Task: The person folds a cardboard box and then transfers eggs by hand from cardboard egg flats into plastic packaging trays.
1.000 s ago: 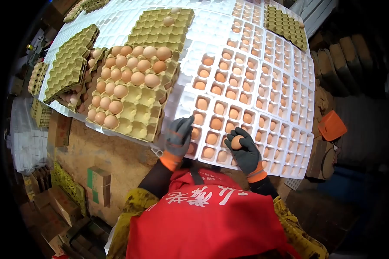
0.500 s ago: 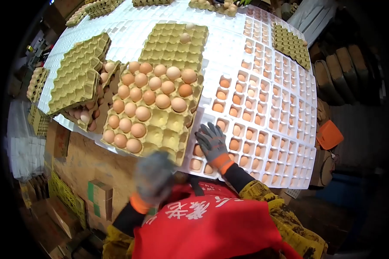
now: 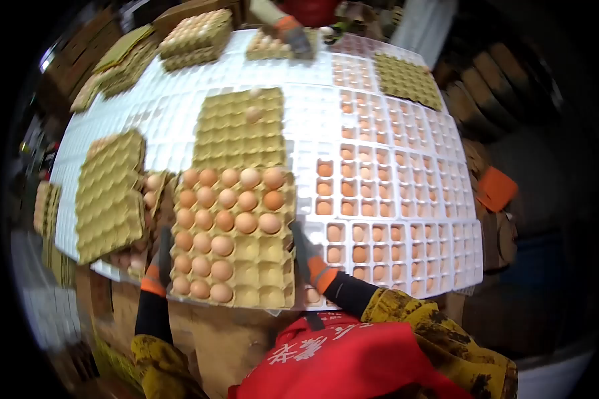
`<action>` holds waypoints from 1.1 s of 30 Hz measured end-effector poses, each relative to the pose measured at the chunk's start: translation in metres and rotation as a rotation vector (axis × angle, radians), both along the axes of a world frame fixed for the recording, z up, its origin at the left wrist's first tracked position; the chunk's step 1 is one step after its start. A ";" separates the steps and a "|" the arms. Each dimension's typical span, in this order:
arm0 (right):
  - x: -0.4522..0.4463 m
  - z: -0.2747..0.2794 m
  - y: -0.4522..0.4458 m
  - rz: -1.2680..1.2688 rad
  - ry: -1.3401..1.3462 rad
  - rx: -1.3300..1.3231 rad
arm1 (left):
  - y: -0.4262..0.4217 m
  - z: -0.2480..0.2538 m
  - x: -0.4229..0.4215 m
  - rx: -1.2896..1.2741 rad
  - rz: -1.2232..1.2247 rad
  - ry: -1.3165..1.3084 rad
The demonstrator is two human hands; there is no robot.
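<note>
A pulp egg tray (image 3: 259,263) stands in front of me, brown eggs (image 3: 224,221) filling its far rows and near left side. Several cups at its near right hold no egg. My left hand (image 3: 164,256), in a grey and orange glove, grips the tray's left side, its fingers partly hidden. On the opposite side my right hand (image 3: 305,254), gloved alike, is closed against the tray's right edge. To the right, white plastic trays (image 3: 336,229) hold single eggs in square cells. Behind lies another pulp tray (image 3: 236,136) with two eggs.
Left of me, a tilted pulp tray (image 3: 110,196) leans over more eggs. Egg stacks (image 3: 196,33) stand at the far edge, where a co-worker's gloved hand (image 3: 298,41) touches a tray of eggs (image 3: 267,46). An upturned pulp tray (image 3: 409,80) lies far right.
My left hand has gone from the tray's near edge to its left side. My right hand has left the white tray for the pulp tray's right edge. The view has turned.
</note>
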State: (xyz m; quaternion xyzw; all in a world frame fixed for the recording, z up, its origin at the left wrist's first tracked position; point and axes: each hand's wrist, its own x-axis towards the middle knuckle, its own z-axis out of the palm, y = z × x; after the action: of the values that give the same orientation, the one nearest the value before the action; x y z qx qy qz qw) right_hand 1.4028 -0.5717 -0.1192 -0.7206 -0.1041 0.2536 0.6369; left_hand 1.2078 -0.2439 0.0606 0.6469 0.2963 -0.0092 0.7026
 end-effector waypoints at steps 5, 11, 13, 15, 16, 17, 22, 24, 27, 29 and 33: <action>-0.013 0.063 0.004 -0.004 0.125 0.076 | 0.004 0.007 -0.012 0.004 0.049 0.053; -0.027 0.074 0.009 -0.026 0.120 0.112 | -0.007 0.029 -0.039 0.032 0.164 0.084; -0.029 0.085 0.006 -0.029 0.123 0.134 | -0.015 0.039 -0.040 0.047 0.202 0.093; -0.029 0.094 -0.005 -0.027 0.124 0.153 | -0.026 0.046 -0.039 0.063 0.235 0.091; -0.027 0.104 -0.014 -0.026 0.128 0.165 | -0.032 0.051 -0.036 0.068 0.249 0.080; -0.024 0.114 -0.025 -0.031 0.125 0.177 | -0.041 0.054 -0.031 0.074 0.258 0.061; 0.025 0.166 -0.123 -0.024 0.141 0.246 | -0.118 0.042 0.014 0.038 0.207 -0.167; 0.059 0.181 -0.177 -0.017 0.169 0.270 | -0.194 0.065 0.060 -0.388 0.102 -0.263; 0.116 0.200 -0.255 -0.017 0.208 0.283 | -0.288 0.045 0.116 -0.684 0.162 -0.317; 0.153 0.203 -0.303 -0.037 0.228 0.265 | -0.335 0.018 0.152 -0.696 0.148 -0.334; 0.214 0.186 -0.379 -0.076 0.248 0.202 | -0.410 -0.023 0.211 -0.343 0.184 -0.363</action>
State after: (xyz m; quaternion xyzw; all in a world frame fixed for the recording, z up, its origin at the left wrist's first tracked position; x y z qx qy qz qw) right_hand 1.6164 -0.9504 0.0664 -0.6195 -0.0223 0.3043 0.7232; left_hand 1.4190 -0.6535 0.0375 0.4798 0.2171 0.1205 0.8415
